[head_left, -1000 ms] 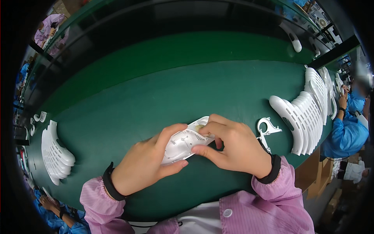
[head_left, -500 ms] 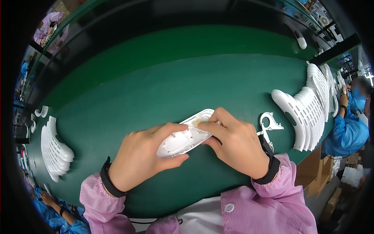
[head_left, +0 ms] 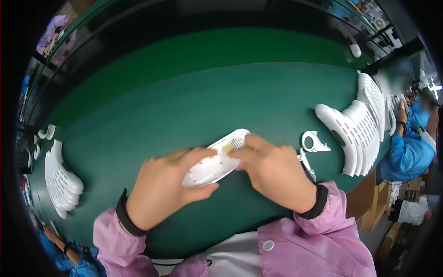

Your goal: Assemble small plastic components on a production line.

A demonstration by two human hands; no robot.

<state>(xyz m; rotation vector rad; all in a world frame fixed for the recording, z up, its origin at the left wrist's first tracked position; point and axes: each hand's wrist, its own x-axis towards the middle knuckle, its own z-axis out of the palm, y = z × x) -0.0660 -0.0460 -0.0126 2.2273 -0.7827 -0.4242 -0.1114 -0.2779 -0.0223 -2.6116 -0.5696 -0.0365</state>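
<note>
A long oval white plastic shell (head_left: 210, 171) is held above the green table, hollow inner side up, with small posts inside and a perforated grille at its far right end. My left hand (head_left: 168, 182) is closed round its near left part, thumb and fingers on opposite edges. My right hand (head_left: 277, 173) is at the grille end, with fingertips bent over the inside and the thumb by the lower edge. A small yellowish pad (head_left: 227, 148) lies inside the shell beside the right fingertips. Slight blur and the fingers hide part of the grille.
On the green table (head_left: 184, 111), a fanned stack of slotted white covers (head_left: 357, 136) stands at the right, another stack (head_left: 62, 180) at the left. White ring-shaped brackets (head_left: 314, 142) lie beyond my right wrist. A co-worker in blue (head_left: 404, 150) sits at the right.
My right fingertips have shifted off the yellowish pad, which now shows more plainly. The shell stays in my left hand. The whole view has shifted slightly.
</note>
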